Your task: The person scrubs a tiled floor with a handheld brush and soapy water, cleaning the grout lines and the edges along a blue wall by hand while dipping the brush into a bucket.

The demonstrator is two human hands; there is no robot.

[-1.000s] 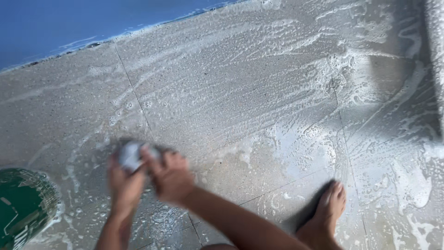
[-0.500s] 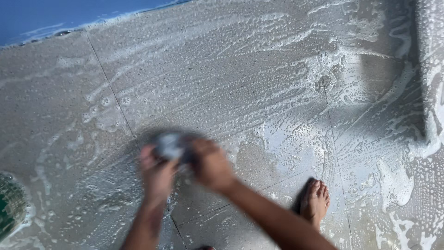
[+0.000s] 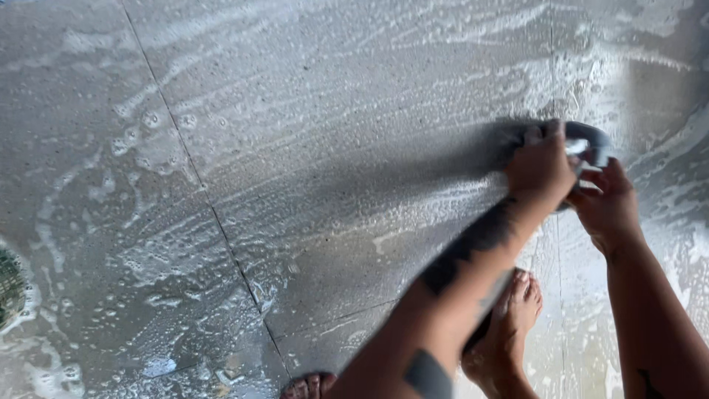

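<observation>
Both of my hands press a grey scrubbing brush (image 3: 587, 140) down on a wet, soapy stone-tile floor (image 3: 310, 148) at the right of the view. My left hand (image 3: 543, 166) grips the brush from its near left side, with the forearm crossing the picture. My right hand (image 3: 609, 207) holds it from the right and below. Most of the brush is hidden under the fingers and blurred by motion. A wiped streak runs across the suds to the left of the brush.
My bare feet stand on the tiles below the hands, one foot (image 3: 509, 325) under the left forearm and the toes of the other (image 3: 310, 384) at the bottom edge. A green round object (image 3: 9, 284) shows at the left edge. Tile joints cross the floor.
Both hands have swept the brush to the right across the foam. The view has shifted, so the blue wall at the top is out of sight and the green object sits nearly off the left edge.
</observation>
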